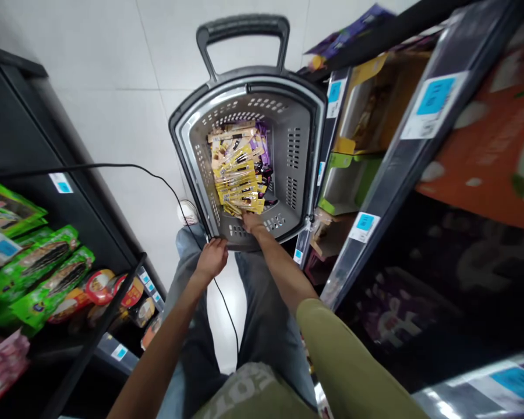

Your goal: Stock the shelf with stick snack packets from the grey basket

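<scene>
A grey plastic shopping basket [303, 116] with a black rim and raised handle [244, 26] stands in front of my legs. My left hand [213, 257] is closed over its near rim, at the left corner. Reaching inside, my right hand [252, 222] is at the near end of a row of yellow snack packets [238, 180], its fingers closed at the nearest ones and partly hidden. Pale tan packets [231, 139] lie farther back in the basket. Purple packets [262, 142] and dark ones [264, 174] show along the right of the pile.
At right, a shelf rack with price tags [364, 226] holds open cartons [353, 180], close against the basket. The left shelves carry green snack bags [39, 262] and round tubs [113, 285]. A black cable [126, 165] crosses from the left and hangs between my legs.
</scene>
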Tool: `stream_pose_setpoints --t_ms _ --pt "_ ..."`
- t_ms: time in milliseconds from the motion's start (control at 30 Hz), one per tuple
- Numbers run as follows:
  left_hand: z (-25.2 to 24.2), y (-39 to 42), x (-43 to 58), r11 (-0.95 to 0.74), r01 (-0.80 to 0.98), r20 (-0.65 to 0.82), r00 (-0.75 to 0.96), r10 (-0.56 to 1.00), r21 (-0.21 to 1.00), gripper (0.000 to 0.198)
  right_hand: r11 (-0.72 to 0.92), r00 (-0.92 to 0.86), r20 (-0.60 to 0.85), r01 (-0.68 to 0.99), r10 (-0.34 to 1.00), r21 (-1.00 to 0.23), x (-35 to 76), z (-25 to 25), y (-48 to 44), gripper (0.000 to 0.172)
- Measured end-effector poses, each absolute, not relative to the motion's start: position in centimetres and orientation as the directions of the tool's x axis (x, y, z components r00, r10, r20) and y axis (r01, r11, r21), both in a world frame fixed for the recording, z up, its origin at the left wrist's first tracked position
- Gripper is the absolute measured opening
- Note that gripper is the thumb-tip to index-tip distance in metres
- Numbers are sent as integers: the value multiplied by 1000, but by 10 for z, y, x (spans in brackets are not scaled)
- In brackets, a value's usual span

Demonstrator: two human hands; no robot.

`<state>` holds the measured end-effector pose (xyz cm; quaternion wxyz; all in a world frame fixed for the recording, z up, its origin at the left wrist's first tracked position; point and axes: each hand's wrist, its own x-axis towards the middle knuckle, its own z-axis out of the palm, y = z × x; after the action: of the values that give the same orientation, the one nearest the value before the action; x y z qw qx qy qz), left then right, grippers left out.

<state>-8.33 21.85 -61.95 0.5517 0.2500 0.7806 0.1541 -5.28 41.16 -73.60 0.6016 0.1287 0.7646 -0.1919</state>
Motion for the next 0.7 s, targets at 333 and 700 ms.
stream_pose_setpoints --t_ms 333,700 --pt "-571 211 -82 865 180 -832 -237 501 469 36 716 -228 -964 695 136 -63 -84 -677 420 42" --pt "-529 162 -73 910 66 -883 -219 414 410 40 380 -221 -929 920 297 -98 -69 -618 428 38"
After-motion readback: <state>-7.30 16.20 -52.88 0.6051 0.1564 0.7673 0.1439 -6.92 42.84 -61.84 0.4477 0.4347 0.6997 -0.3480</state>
